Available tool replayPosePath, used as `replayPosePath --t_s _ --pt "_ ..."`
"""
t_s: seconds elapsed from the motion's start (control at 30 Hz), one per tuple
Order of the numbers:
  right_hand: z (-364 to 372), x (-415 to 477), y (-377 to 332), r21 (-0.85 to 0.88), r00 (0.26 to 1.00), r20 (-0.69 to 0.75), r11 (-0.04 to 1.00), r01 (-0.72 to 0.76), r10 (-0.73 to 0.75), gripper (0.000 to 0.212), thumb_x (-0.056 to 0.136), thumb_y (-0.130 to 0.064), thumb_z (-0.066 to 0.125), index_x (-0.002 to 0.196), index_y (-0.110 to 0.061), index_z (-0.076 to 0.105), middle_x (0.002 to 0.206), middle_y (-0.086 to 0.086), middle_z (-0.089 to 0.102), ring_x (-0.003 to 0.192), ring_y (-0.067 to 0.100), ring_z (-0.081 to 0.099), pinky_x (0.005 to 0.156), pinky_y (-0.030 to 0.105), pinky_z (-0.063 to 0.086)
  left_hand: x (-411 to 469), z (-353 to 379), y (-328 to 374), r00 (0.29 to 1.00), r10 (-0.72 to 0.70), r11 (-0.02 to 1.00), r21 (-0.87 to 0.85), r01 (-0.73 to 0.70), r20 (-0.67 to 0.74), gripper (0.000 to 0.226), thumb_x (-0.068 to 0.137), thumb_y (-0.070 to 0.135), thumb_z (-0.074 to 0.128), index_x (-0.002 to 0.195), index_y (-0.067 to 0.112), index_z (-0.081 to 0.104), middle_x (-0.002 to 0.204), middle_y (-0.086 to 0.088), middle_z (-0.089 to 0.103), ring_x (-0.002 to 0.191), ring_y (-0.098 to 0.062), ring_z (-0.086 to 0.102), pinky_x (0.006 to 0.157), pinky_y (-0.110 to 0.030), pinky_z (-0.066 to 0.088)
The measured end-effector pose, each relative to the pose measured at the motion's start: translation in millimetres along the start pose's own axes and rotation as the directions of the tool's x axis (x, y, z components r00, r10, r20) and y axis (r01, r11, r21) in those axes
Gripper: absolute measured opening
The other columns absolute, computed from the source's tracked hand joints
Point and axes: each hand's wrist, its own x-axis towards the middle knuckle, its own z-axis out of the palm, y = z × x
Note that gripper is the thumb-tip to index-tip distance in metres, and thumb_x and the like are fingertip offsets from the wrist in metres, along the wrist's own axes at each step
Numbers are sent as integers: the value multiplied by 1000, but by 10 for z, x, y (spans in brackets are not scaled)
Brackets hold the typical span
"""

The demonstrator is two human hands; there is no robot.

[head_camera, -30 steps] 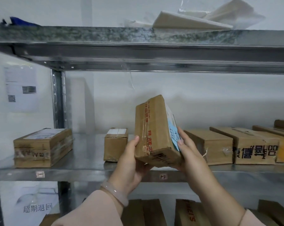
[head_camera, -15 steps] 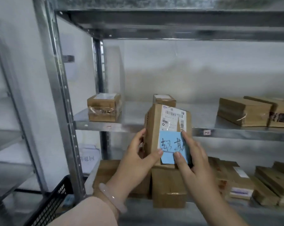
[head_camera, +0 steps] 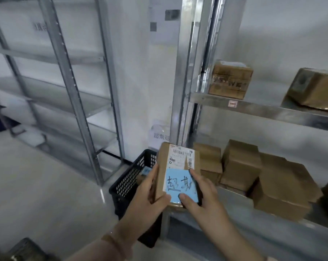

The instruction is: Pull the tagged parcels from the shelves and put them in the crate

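Parcel [head_camera: 180,159] now lower, by crate [head_camera: 128,178], in grip of left hand [head_camera: 148,196], right hand [head_camera: 202,194].

The blue note [head_camera: 181,185] on the parcel [head_camera: 162,166] bears handwritten "超期". At the note's 12 o'clock is a barcoded shipping label [head_camera: 181,157], its print too small to read. A wall sign [head_camera: 160,136] at the parcel's 12 o'clock reads "超期退".

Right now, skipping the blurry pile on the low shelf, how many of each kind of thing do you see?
Held parcel: 1
Upper-shelf parcels: 2
Blue tag on the held one: 1
Black crate: 1
Total: 5
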Motion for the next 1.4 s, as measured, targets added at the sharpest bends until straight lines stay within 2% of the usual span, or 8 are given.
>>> replayPosePath --t_s 0.33,0.57,0.83,0.93,1.03,1.17,1.3,1.4 --pt "891 946 474 101 961 230 978 -182 155 73 81 -21 76 141 -39 39 138 -2 43 126 14 46 101 40 47 432 -738 -834 991 -126 991 32 127 -47 62 96 1 52 146 31 31 141 8 51 127 -6 52 93 -22 50" --pt "1351 1694 803 80 895 360 946 -313 265 78 80 -26 76 143 -46 33 134 -5 44 122 13 49 98 37 49 998 -1124 -1437 949 -235 947 169 272 -212 55 92 11 61 125 52 45 126 6 55 109 3 57 80 -16 52" --pt "1910 2355 1199 49 832 419 905 -422 365 77 84 -27 72 145 -45 28 141 -11 37 128 8 40 103 33 45 1554 -1604 -2126 886 -428 901 -5 435 -178 51 92 14 61 122 54 52 125 9 60 107 -1 61 83 -26 57" --pt "2153 2667 1397 24 820 390 886 -464 419 73 85 -33 71 144 -47 29 140 -13 40 127 7 42 103 32 45 1912 -1807 -2427 861 -498 867 -99 489 -106 49 93 9 59 118 52 57 121 5 65 106 -7 65 81 -30 57" --pt "2403 3001 1621 18 813 342 862 -507 472 64 88 -33 67 134 -57 29 130 -24 41 114 -10 44 92 12 44 2355 -2009 -2817 843 -536 840 -133 526 -46 48 93 7 59 124 44 55 124 3 64 110 -15 65 88 -38 56" --pt "2731 3417 2015 -23 776 163 789 -614 609 64 89 -38 64 142 -48 29 130 -21 34 112 -8 39 96 15 35 2988 -2216 -3505 821 -570 821 -30 570 23 49 93 16 62 132 42 49 131 5 58 111 -10 63 85 -29 57" --pt "3087 3816 2501 -60 757 69 760 -647 650 63 93 -35 59 146 -41 27 123 -27 32 100 -26 35 75 -3 31 3588 -2306 -4302 802 -594 803 101 587 58 55 92 16 61 138 40 43 138 4 49 121 -12 54 98 -37 51" --pt "3353 4055 2854 -69 748 29 748 -660 663 62 94 -36 57 147 -41 26 144 -19 30 121 -14 28 89 -4 24 3988 -2303 -4894 789 -604 796 132 591 108 56 91 14 61 139 38 43 138 0 50 122 -16 54 99 -42 51"
